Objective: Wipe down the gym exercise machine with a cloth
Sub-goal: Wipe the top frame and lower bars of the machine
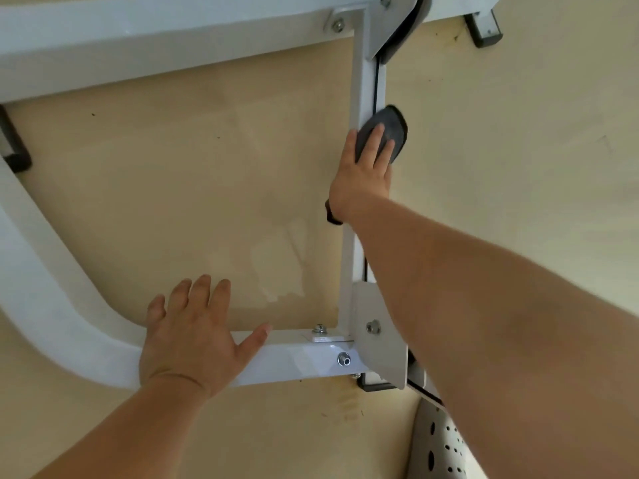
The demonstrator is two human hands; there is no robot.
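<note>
Our right hand (363,167) presses the grey cloth (390,127), fingers straight, on the frame bar (359,84) running near-to-far; our left hand (193,326) rests spread on the near crossbar (297,357).

Right hand (366,167) presses dark cloth (389,127) flat against white frame upright (361,91), fingers straight. Left hand (193,333) rests open on lower frame bar (297,361). Beige floor (173,188) below.

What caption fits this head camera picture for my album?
Right hand presses a dark cloth on the white machine frame while left hand rests flat on its lower bar.
</note>
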